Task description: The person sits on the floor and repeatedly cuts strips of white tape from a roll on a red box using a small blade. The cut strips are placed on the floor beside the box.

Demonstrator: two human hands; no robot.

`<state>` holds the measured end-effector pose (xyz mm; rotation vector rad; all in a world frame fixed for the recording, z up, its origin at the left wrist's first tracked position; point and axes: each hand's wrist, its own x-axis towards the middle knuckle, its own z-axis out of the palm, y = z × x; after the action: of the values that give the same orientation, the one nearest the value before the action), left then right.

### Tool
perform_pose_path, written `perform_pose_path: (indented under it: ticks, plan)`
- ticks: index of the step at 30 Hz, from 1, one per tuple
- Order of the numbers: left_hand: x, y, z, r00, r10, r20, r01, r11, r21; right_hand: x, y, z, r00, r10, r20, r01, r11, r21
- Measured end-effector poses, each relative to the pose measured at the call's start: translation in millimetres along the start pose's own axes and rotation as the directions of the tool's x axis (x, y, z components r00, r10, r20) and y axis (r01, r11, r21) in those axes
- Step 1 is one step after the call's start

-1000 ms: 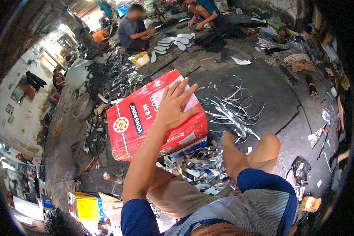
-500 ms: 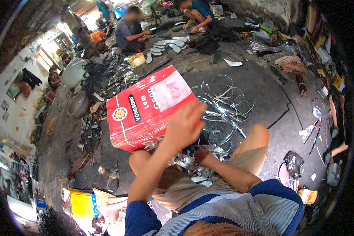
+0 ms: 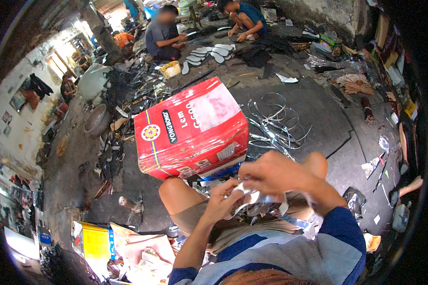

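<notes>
Nearest, loose shiny pieces [image 3: 297, 222] are seen on the lap of the seated person, and on the floor to the left a yellow box [image 3: 95, 241] is placed beside pale pinkish sheets [image 3: 152, 249]. Above the lap, just in front of the body, the silvery strip [image 3: 242, 202] is found between the two hands. By the left hand [image 3: 221, 198] it is gripped, with the fingers closed around it near the thumb. The right hand [image 3: 283, 175] is held just over the same place with its fingers bent, but it is blurred, so whether its grip is closed on the strip cannot be told. The step in hand is judged to be the handling of this strip with both hands together; for the next move, a firm hold by the left grip and a fine placing of the right fingers seem to be called for, since the strip looks thin and slippery. Farther, beyond the knees, a red carton [image 3: 190, 130] is set on the floor, and to its right a loose tangle of silvery loops [image 3: 280, 128] is spread. Still farther, a yellow container [image 3: 170, 70] is seen near white sole-shaped pieces [image 3: 218, 52], which are laid in rows, and behind these a person in grey [image 3: 158, 40] and a person in blue [image 3: 249, 20] are seen low to the floor.
</notes>
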<state>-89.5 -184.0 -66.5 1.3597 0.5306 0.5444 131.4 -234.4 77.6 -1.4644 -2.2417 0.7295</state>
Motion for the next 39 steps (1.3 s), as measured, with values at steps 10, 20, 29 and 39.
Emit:
perform_pose_path:
  ticks: [10,20,29,39]
  plan:
    - [-9.0,-18.1,-6.3,0.979,0.157,-0.130,-0.064,0.844,0.533,-17.7,-27.7,-89.1,0.971,0.093,0.218,-0.013,0.939,-0.344]
    - [-17.8,-35.0,4.3,0.992,0.070,-0.103,0.005,0.803,0.596,-34.6,-47.5,-103.9,0.981,-0.130,-0.142,0.027,0.822,-0.568]
    - [-0.6,21.8,24.4,0.918,0.387,0.088,-0.358,0.713,0.602,-27.4,-62.8,-128.2,0.980,-0.185,0.075,0.197,0.956,-0.218]
    - [-43.0,107.6,-73.0,0.937,-0.058,-0.344,0.091,0.993,0.080,77.9,9.5,-123.1,0.978,-0.102,-0.181,0.140,0.967,0.212]
